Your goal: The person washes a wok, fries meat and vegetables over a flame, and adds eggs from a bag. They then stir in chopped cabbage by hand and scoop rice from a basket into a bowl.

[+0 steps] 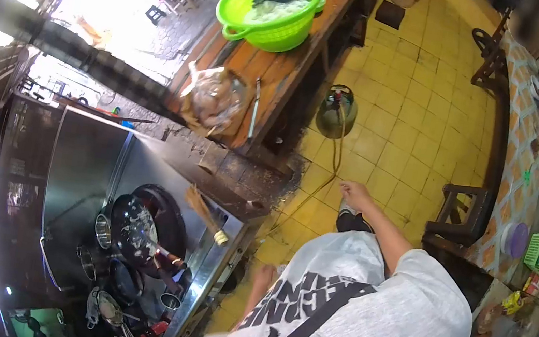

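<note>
My right hand (354, 195) hangs in front of my body over the yellow tiles, its fingers loosely bent and nothing visible in them. Nearest to it are a hose (337, 156) and the green gas cylinder (336, 112) it leads to. Low at my other side, partly hidden by my shirt, is my left hand (262, 279); its fingers do not show clearly. Left of it stands a steel stove counter (202, 280) with a dark wok (137, 229), pans, ladles and a straw brush (202, 213).
A wooden table (263, 64) bears a green basket (288, 33) with pale and dark contents, a filled clear plastic bag (216, 99) and a knife (255, 108). At right are a wooden stool (461, 215) and a tile-patterned counter (491, 231) with a purple-lidded tub (516, 239) and green rack (538, 252).
</note>
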Available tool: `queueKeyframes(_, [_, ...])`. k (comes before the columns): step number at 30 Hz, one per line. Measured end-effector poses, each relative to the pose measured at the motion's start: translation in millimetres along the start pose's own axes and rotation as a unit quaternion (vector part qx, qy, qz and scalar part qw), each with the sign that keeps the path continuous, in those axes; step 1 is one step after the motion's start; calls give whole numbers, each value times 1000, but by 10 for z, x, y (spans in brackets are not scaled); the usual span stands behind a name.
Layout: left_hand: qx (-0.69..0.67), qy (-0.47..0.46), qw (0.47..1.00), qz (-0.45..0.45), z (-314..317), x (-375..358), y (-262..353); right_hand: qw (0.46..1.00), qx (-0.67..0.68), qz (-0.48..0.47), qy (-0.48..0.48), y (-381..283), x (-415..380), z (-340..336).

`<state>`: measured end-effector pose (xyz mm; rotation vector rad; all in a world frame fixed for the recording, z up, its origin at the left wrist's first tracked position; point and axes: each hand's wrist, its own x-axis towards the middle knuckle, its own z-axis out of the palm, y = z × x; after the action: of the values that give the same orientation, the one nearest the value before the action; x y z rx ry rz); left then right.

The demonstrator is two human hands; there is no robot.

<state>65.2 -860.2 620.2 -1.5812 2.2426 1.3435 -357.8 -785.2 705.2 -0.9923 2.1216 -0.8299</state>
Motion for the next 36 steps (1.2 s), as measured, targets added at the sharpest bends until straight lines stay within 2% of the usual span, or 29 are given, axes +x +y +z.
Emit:
queueKeyframes(1, [29,-16,999,10,135,157,96,999,29,22,-27,141,33,-272])
queueKeyframes(2, [-54,-24,998,5,55,471,528,996,50,39,-55,303,80,-581])
queueKeyframes(3, [-140,-30,990,2,-204,880,1319,997,39,36,-54,486,115,-830])
queueKeyframes(4, [-133,45,986,89,-372,1112,2066,995,82,47,-10,681,114,-1015])
queueKeyframes(5, [-203,17,970,132,-586,1354,2696,990,127,56,34,877,123,-1191])
queueKeyframes(6, [-234,70,954,172,-639,1714,3064,993,90,46,58,1131,140,-1388])
queueKeyframes(7, [-253,83,930,252,-841,1824,3672,994,57,38,81,1331,164,-1546])
queueKeyframes(8, [-264,82,924,265,-979,1983,4060,994,57,37,82,1390,168,-1697])
queueKeyframes(10, [-220,128,915,315,-1173,2250,4764,979,63,67,183,1453,48,-2056])
queueKeyframes(11, [-176,171,897,368,-1249,2370,5088,979,58,69,184,1423,-10,-2184])
queueKeyframes(13, [-158,218,893,360,-1418,2475,5714,928,195,186,256,1310,-125,-2325])
queueKeyframes(14, [-151,233,891,358,-1483,2643,5936,924,209,212,239,1288,-161,-2377])
queueKeyframes(17, [-95,289,865,399,-1668,3341,6473,881,321,276,210,1424,-209,-2289])
queueKeyframes(18, [-81,302,853,418,-1731,3629,6616,882,321,291,184,1469,-225,-2288])
queueKeyframes(19, [-40,310,861,401,-1810,3907,6749,883,320,304,159,1518,-204,-2306])
queueKeyframes(21, [76,360,855,366,-1929,4507,6952,900,268,324,117,1674,-110,-2393])
queueKeyframes(23, [198,362,867,278,-1989,4771,7219,952,104,248,146,1832,21,-2503])
queueKeyframes(25, [286,325,884,177,-1986,4863,7381,970,-44,195,141,2366,145,-2488])
queueKeyframes(27, [316,339,866,187,-1983,5102,7373,953,29,299,48,1377,542,-3155])
queueKeyframes(29, [267,328,880,216,-2054,5274,7368,950,105,289,48,1328,890,-3375])
queueKeyframes(30, [222,342,884,230,-2087,5334,7346,957,84,278,18,1474,995,-3479])
queueKeyframes(32, [141,397,870,258,-2298,5225,7383,936,203,282,62,1832,1302,-3433])
queueKeyframes(33, [103,433,854,270,-2437,5092,7419,940,196,276,38,2019,1490,-3440])
queueKeyframes(34, [108,444,854,249,-2605,5002,7399,970,130,205,4,2230,1720,-3499])
queueKeyframes(35, [79,494,813,297,-2781,4929,7369,989,62,128,-30,2340,1939,-3595])
queueKeyframes(36, [53,542,765,343,-2957,4869,7333,985,75,144,-60,2141,2214,-3743])
